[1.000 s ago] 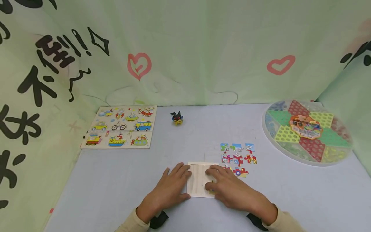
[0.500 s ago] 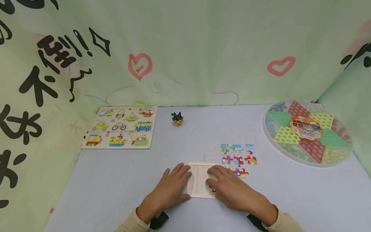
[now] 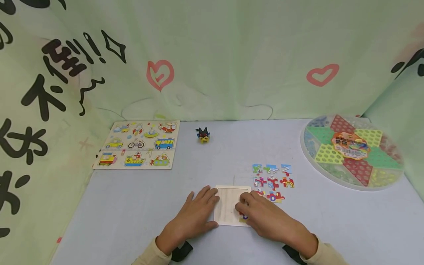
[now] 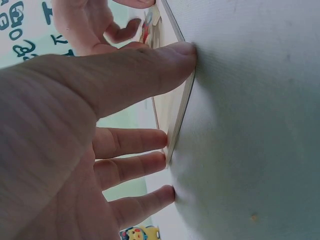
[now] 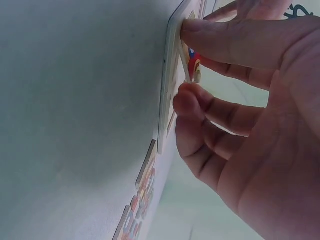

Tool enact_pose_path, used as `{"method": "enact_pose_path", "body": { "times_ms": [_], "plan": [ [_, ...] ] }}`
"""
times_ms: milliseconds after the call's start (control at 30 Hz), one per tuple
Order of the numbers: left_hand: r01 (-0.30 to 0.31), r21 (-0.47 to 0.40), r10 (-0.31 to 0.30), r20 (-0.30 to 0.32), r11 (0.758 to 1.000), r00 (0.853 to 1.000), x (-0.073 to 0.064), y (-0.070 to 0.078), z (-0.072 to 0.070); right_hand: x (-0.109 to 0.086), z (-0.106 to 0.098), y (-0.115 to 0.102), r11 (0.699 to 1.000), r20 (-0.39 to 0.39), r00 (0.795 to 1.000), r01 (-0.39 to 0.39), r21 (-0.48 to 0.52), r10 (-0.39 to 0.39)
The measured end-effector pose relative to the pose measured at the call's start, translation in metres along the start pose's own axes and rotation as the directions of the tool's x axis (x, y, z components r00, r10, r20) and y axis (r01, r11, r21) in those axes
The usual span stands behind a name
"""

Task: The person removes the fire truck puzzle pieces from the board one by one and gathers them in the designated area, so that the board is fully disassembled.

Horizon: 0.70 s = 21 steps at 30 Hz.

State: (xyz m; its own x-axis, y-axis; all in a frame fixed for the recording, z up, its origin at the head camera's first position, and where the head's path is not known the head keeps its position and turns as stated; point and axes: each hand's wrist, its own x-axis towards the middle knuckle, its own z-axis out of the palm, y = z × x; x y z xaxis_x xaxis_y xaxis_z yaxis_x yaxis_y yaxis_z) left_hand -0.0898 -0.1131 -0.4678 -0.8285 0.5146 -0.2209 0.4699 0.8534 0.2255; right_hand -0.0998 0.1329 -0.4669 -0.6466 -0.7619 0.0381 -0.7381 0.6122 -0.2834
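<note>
A small pale wooden puzzle tray (image 3: 226, 206) lies flat on the table between both hands. My left hand (image 3: 194, 214) is at its left side, fingers extended and the thumb touching the near corner. Over the tray's right side, my right hand (image 3: 269, 216) pinches a puzzle piece (image 3: 243, 217) with red, blue and yellow print, at the near right corner. The right wrist view shows this puzzle piece (image 5: 193, 62) tilted between thumb and fingers, its lower edge by the tray. Knuckles cover part of it in the head view. Several loose puzzle pieces (image 3: 272, 183) lie beyond the right hand.
A wooden vehicle picture board (image 3: 138, 145) rests at the back left of the white table (image 3: 132, 206). Near the back stands a small black-and-yellow figurine (image 3: 203, 135). A large round case (image 3: 352, 152) with coloured triangles is at the back right, before a printed curtain (image 3: 238, 62).
The right hand's fingers have drawn in closer to the thumb around the piece, uncovering the tray's far right corner. More of the piece's print shows than a second ago. The left hand stays put.
</note>
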Motion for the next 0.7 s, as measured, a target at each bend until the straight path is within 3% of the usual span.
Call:
{"method": "enact_pose_path", "body": {
  "times_ms": [167, 467, 567, 700],
  "plan": [
    [-0.004, -0.009, 0.004, 0.002, 1.000, 1.000, 0.000, 0.000, 0.000, 0.000, -0.003, 0.000, 0.995, 0.039, 0.999, -0.033, 0.099, 0.030],
    [-0.008, -0.005, 0.008, -0.017, 1.000, 1.000, -0.001, -0.002, 0.001, 0.002, -0.010, 0.003, 0.973, 0.019, 1.000, 0.001, 0.229, -0.005],
    [-0.010, -0.009, 0.010, -0.022, 1.000, 1.000, -0.001, -0.002, 0.001, -0.004, -0.024, 0.016, 0.970, -0.021, 1.000, -0.014, 0.244, 0.020],
    [-0.017, -0.007, 0.017, -0.025, 1.000, 1.000, -0.001, -0.001, 0.000, -0.021, -0.052, 0.054, 0.966, -0.015, 0.990, -0.136, 0.222, 0.142]
  ]
}}
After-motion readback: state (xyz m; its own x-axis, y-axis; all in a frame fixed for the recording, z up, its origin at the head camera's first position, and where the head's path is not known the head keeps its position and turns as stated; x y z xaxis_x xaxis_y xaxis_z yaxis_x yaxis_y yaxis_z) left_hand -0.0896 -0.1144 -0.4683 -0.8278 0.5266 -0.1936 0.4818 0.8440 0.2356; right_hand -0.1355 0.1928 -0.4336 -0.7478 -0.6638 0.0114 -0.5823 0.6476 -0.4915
